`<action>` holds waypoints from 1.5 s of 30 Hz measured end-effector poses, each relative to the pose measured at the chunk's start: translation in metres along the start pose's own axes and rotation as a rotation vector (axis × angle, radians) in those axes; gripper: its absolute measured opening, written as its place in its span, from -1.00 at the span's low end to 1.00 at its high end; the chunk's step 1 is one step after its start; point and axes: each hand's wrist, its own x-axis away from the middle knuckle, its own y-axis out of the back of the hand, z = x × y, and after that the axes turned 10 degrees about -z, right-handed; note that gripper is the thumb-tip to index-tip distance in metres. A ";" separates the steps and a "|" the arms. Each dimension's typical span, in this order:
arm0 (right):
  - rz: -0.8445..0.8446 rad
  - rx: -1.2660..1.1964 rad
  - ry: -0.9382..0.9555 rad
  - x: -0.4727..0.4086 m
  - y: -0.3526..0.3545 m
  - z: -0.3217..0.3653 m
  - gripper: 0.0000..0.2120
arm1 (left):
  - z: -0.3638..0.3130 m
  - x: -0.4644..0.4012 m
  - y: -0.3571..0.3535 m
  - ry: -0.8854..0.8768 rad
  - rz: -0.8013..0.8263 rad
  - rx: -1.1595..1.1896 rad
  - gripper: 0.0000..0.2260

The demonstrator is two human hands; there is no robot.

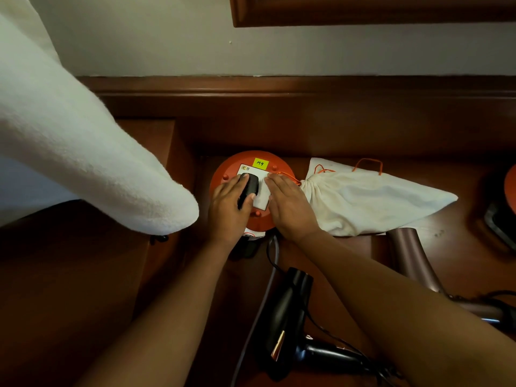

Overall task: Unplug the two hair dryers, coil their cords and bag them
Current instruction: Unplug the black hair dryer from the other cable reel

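Gripping a black plug (pixel 248 189), left hand (pixel 227 209) curled, right hand (pixel 290 206) flat

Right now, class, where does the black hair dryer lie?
In the head view the black hair dryer lies low and centre on the wooden surface, between the person's forearms, below the orange reel.

Light: dim, warm indoor light, brightest on the pale wall (pixel 167 37) at top.
Shadows: deep across the dark wooden worktop (pixel 349 129).
Focus: white towel (pixel 69 135) at left slightly soft.
Distortion: wide-angle bending at the edges.
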 end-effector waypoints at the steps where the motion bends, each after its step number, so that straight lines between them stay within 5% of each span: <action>1: 0.004 -0.002 0.002 0.000 0.000 -0.001 -0.48 | 0.000 0.000 0.001 0.007 0.005 0.004 -0.61; 16: -0.131 -0.085 -0.005 -0.005 0.027 0.026 -0.56 | -0.003 0.002 0.024 0.088 0.077 0.032 -0.61; 22: 0.115 -0.201 -0.001 -0.021 0.032 0.035 -0.39 | 0.013 -0.004 0.029 0.068 0.230 -0.138 -0.47; 30: 0.273 -0.059 0.027 -0.038 0.036 0.032 -0.28 | 0.026 -0.004 0.027 0.025 0.404 -0.123 -0.46; 39: 0.088 -0.038 -0.024 -0.034 0.025 0.039 -0.53 | 0.028 -0.004 0.026 0.061 0.433 -0.096 -0.45; 45: 0.056 -0.055 -0.076 -0.032 0.018 0.040 -0.45 | 0.029 -0.004 0.025 0.085 0.434 -0.082 -0.44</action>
